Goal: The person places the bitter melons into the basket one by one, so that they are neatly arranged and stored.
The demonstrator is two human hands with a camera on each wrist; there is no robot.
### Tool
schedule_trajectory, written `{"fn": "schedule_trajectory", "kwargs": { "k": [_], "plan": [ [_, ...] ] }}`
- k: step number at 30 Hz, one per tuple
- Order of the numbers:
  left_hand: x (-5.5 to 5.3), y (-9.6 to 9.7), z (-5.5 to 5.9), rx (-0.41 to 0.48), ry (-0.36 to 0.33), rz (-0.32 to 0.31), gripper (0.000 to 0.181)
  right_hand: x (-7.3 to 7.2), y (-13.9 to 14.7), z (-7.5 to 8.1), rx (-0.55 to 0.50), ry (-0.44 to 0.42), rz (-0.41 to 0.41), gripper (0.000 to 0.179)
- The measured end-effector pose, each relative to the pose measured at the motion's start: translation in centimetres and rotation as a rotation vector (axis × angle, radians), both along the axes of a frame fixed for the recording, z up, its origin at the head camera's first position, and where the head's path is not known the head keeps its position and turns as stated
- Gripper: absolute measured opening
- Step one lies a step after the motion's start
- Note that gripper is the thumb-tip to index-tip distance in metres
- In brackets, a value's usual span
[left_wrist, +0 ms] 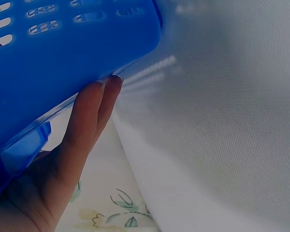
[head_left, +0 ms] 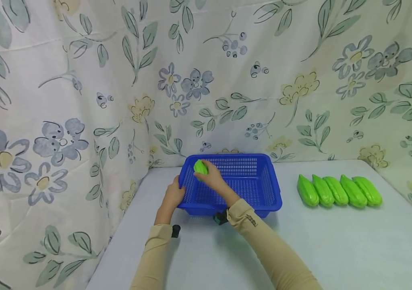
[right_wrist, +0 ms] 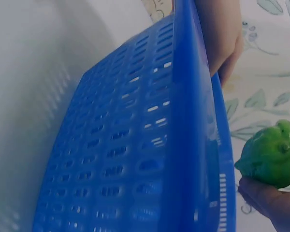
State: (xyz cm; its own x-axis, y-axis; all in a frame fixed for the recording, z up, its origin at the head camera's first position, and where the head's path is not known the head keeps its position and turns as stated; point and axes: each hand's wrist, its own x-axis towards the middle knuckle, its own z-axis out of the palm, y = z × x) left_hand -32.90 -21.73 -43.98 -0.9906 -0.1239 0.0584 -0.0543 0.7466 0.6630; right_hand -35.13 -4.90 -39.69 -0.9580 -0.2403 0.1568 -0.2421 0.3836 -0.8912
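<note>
A blue plastic basket (head_left: 227, 207) with slotted walls stands on the table, and its inside shows no contents in the head view. My left hand (head_left: 173, 193) holds its left side by the rim, with long fingers (left_wrist: 84, 116) lying against the outer wall in the left wrist view. My right hand (head_left: 214, 177) grips a bright green bitter melon (head_left: 200, 167) over the left part of the basket. In the right wrist view the lumpy, pointed end of this bitter melon (right_wrist: 270, 154) sticks out past the thumb.
Several more green bitter melons (head_left: 340, 192) lie side by side at the right of the white table (head_left: 336, 245). A floral curtain (head_left: 227, 100) hangs close behind the basket and along the left side. Dark wrist straps (head_left: 221, 217) sit at the sleeves.
</note>
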Motion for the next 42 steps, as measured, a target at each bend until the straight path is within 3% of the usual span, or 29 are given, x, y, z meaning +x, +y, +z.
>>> {"fn": "schedule_trajectory", "kwargs": {
  "k": [15, 30, 42],
  "plan": [
    [0.1, 0.0, 0.1, 0.018, -0.018, -0.006, 0.058, 0.6, -1.5, -0.1, 0.044, -0.093, 0.011, 0.065],
    [-0.1, -0.1, 0.1, 0.007, -0.040, -0.001, 0.058, 0.7, -2.2, -0.4, 0.109, -0.093, 0.036, 0.062],
    [-0.1, -0.1, 0.1, 0.009, -0.025, -0.009, 0.058, 0.5, -2.6, -0.7, 0.236, -0.146, 0.097, 0.061]
  ]
}}
